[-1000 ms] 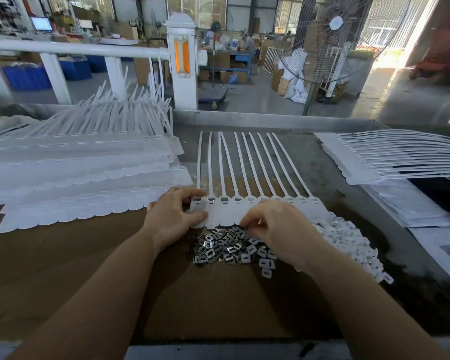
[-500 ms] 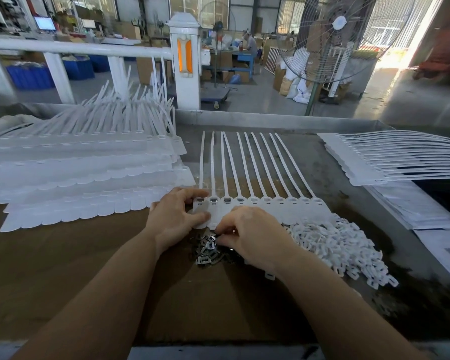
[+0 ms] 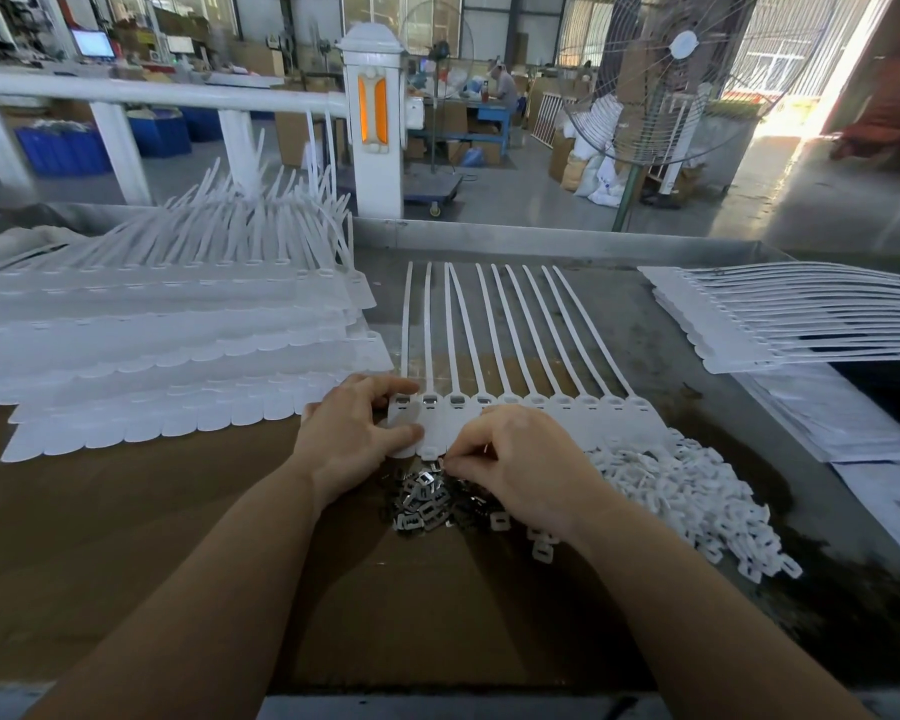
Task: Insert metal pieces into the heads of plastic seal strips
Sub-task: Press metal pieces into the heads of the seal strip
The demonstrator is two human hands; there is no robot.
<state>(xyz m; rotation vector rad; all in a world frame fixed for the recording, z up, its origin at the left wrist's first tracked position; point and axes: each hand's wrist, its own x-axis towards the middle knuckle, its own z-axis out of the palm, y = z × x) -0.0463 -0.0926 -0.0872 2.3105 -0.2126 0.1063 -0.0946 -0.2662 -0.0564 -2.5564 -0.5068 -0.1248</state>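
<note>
Seal strips in a joined row at desk centre, tails toward 12 o'clock. Left hand pinching row's left end at 9 o'clock. Metal pieces heaped at 6 o'clock. Right hand pinching one piece, apparently. Risk: piece slipping or entering crooked, if row shifts.

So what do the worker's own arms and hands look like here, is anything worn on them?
Both arms come in bare from the bottom edge of the picture: no sleeves show on either forearm. The left hand and the right hand wear no gloves, and no watch, bracelet or ring can be seen. The fingernails that show look short and plain.
</note>
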